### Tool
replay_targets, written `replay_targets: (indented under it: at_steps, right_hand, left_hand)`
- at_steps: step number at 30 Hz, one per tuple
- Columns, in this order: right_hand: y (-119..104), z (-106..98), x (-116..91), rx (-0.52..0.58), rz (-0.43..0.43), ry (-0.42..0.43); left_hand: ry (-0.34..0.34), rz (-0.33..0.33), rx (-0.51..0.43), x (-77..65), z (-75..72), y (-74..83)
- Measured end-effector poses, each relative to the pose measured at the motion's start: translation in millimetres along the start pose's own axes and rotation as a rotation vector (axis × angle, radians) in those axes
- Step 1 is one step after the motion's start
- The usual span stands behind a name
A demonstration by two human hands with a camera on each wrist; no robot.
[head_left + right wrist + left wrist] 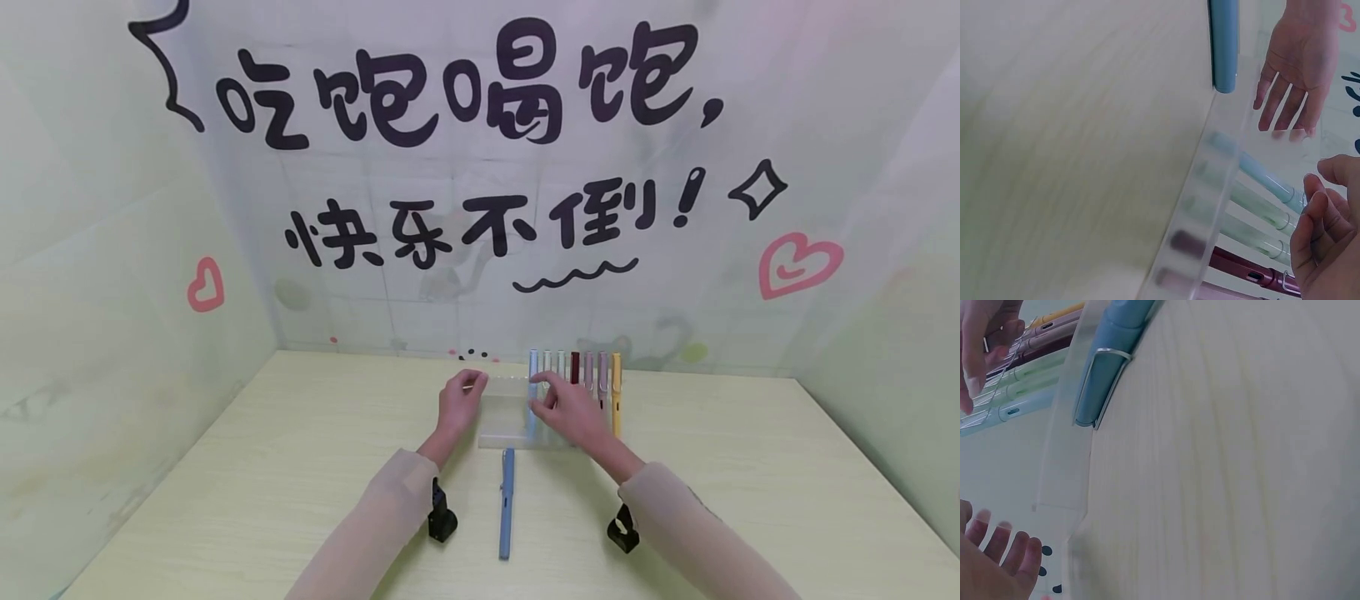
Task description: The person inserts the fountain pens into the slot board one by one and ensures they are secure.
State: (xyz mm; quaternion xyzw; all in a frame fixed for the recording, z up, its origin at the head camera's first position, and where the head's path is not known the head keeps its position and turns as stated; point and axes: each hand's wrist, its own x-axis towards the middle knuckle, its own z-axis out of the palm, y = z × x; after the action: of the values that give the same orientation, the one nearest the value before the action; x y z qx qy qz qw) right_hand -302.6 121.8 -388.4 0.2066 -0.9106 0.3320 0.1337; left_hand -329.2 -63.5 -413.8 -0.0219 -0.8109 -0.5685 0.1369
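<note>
A see-through pen stand (504, 417) holds a row of several upright pens. My left hand (459, 404) is at the stand's upper left corner; its fingers are fairly straight, with the fingertips behind the top edge in the right wrist view. At the left end of the row, my right hand (573, 412) is beside a light blue pen (533, 367), with its thumb and forefinger apart at the pen and the other fingers bent. A darker blue pen (507, 504) lies on the table in front of the stand, its clip end towards it.
Pale green pens (1254, 200), a dark red pen (574, 362), purple pens (602, 367) and a yellow pen (617, 400) stand further right in the row. A printed cloth (480, 317) hangs behind the wooden table (315, 467).
</note>
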Motion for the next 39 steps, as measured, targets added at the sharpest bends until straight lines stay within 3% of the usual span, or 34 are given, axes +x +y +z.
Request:
replay_targets:
  at_steps: [12,22,39]
  right_hand:
    - [-0.3,11.4,-19.9,-0.023,-0.007,-0.117]
    - [-0.9,20.7,-26.0,0.034,-0.019,-0.249]
    - [-8.6,25.5,-29.2,0.047,0.026,-0.331]
  left_hand:
    - [0.002,-0.006,-0.003,0.2,0.6,-1.1]
    - [0.001,-0.007,-0.011,-0.6,0.9,0.0]
    - [0.0,-0.032,-0.002,0.6,1.4,-1.1]
